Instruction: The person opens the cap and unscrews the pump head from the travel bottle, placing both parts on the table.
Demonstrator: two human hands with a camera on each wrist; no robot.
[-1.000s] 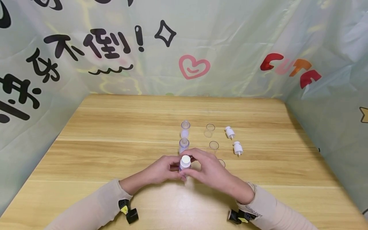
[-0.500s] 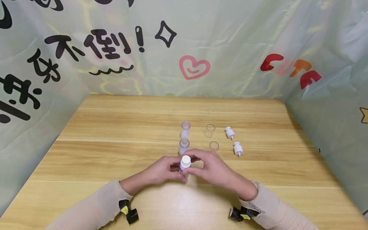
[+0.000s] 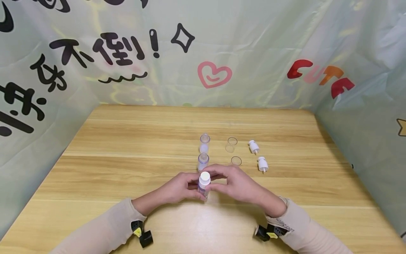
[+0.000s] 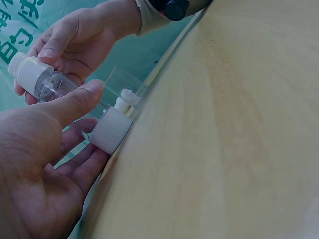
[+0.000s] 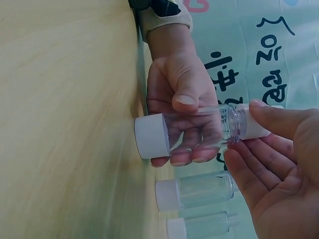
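A clear bottle [image 5: 194, 130] with a white base [image 5: 152, 137] stands upright near the middle of the table. My left hand [image 3: 179, 187] holds its body, thumb in front and fingers behind. A white pump top [image 3: 204, 177] sits on the bottle's neck. My right hand [image 3: 236, 181] has its thumb and fingers around this pump top, clearly seen in the left wrist view with the white collar [image 4: 34, 75] between them. Just behind stand two similar bottles [image 3: 203, 161] [image 3: 204, 143] without pumps, in a column.
To the right of the bottles stand two clear cylindrical covers [image 3: 236, 161] [image 3: 232, 141]. Farther right, two white pump tops [image 3: 262, 164] [image 3: 253, 146] lie on the wooden table [image 3: 127, 134]. A printed curtain [image 3: 253, 46] borders the table's back and sides.
My right hand has shifted slightly right, its thumb sliding rightward across the bottle's front. It now hides a third clear cover seen earlier. The left hand and bottle stay nearly still.
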